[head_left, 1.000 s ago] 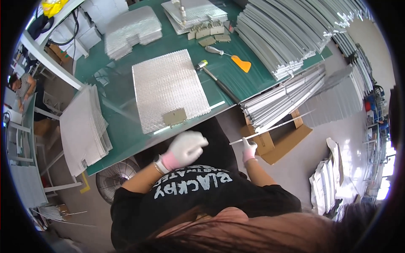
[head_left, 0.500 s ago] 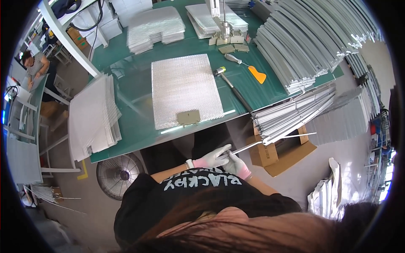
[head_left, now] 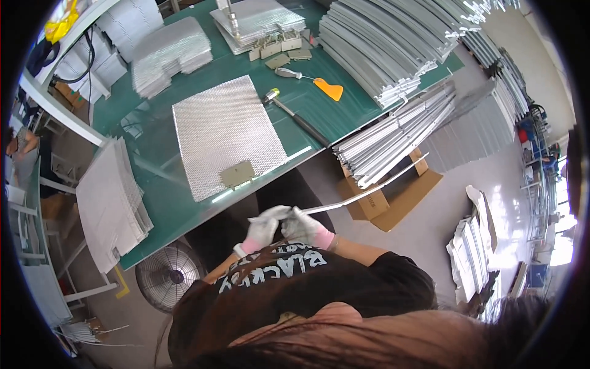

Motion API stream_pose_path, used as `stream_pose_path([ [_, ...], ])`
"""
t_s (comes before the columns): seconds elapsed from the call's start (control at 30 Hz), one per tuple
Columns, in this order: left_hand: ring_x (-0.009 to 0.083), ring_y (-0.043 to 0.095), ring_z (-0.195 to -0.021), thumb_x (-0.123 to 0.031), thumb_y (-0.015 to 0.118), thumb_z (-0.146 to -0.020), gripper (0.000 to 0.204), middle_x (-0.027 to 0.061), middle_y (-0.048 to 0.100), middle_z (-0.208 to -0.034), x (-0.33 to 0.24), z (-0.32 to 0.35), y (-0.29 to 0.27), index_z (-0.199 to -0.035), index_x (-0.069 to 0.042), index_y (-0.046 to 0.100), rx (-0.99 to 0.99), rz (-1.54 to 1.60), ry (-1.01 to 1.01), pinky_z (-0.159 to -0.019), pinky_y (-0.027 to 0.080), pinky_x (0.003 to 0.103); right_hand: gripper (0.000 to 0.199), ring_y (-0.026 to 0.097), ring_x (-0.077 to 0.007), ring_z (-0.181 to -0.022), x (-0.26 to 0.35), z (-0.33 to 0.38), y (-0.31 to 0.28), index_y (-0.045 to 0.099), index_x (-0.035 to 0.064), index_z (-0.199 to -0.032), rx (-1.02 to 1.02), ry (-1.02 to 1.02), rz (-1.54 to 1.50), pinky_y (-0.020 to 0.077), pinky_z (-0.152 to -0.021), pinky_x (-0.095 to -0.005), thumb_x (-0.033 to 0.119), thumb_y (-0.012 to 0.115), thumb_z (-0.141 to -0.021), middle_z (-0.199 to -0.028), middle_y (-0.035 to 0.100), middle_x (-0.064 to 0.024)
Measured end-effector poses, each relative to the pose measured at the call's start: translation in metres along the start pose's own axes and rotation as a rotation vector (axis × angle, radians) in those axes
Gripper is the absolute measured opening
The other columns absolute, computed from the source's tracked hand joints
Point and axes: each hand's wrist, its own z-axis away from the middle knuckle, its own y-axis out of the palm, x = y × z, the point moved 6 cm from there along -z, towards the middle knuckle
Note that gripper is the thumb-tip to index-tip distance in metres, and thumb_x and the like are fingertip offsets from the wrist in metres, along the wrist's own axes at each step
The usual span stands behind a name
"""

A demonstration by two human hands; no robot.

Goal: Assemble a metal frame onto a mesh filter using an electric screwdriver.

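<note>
Both gloved hands meet close to the chest: the left hand point(head_left: 263, 229) and right hand point(head_left: 305, 229) have their fingers closed round the near end of a long thin silver metal strip point(head_left: 362, 194), which runs out to the right over the cardboard box point(head_left: 393, 203). To manage it well, grip firmly and keep the free end level, before bringing it to the silver mesh panel point(head_left: 226, 132) on the green counter point(head_left: 153, 184)

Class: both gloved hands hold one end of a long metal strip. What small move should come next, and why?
Probably swing the metal strip toward the mesh sheet on the green table: the left hand and right hand grip its near end, while its far end points away over the cardboard box.
</note>
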Motion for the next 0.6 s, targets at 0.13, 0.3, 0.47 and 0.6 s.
stream_pose_path([
  [0.13, 0.0301, 0.065, -0.105, -0.021, 0.043, -0.102, 0.033, 0.0206, 0.066, -0.11, -0.097, 0.026, -0.05, -0.116, 0.006, 0.056, -0.294, -0.043, 0.175, -0.096, 0.049, 0.041, 0.026, 0.057, -0.0231, -0.084, 0.072, 0.028, -0.046, 0.06, 0.0071, -0.087, -0.375, -0.487, -0.328, 0.0475, -0.079, -0.0361, 0.033, 0.062, -0.092, -0.083, 0.059, -0.0062],
  [0.3, 0.0133, 0.052, -0.07, -0.041, 0.043, -0.102, 0.038, 0.0031, 0.049, -0.073, -0.227, 0.093, -0.134, -0.094, -0.005, 0.05, -0.723, -0.262, 0.563, -0.084, 0.051, 0.038, 0.023, 0.052, -0.0175, -0.061, 0.191, 0.118, -0.164, 0.052, 0.0108, -0.071, -0.163, -0.947, -0.17, 0.0456, -0.06, -0.0322, 0.021, 0.052, -0.092, -0.065, 0.052, -0.0016],
  [0.47, 0.0094, 0.044, -0.069, -0.032, 0.044, -0.102, 0.028, -0.001, 0.038, -0.075, -0.258, 0.152, -0.195, -0.094, -0.006, 0.048, -1.385, 0.108, 0.776, -0.083, 0.045, 0.032, 0.036, 0.041, -0.0111, -0.053, 0.286, 0.228, -0.074, 0.036, 0.0196, -0.06, 0.177, -1.301, -0.028, 0.0447, -0.054, -0.0266, 0.022, 0.042, -0.095, -0.056, 0.035, 0.0034],
  [0.6, 0.003, 0.044, -0.059, -0.012, 0.051, -0.096, 0.018, -0.0008, 0.053, -0.069, -0.263, 0.151, -0.191, -0.086, -0.002, 0.062, -1.34, -0.631, 0.441, -0.051, 0.032, 0.018, 0.019, 0.048, -0.012, -0.059, 0.301, 0.279, 0.065, 0.052, 0.0066, -0.082, -0.006, -1.513, -0.271, 0.0454, -0.06, -0.0282, 0.019, 0.05, -0.096, -0.066, 0.046, 0.0031],
])
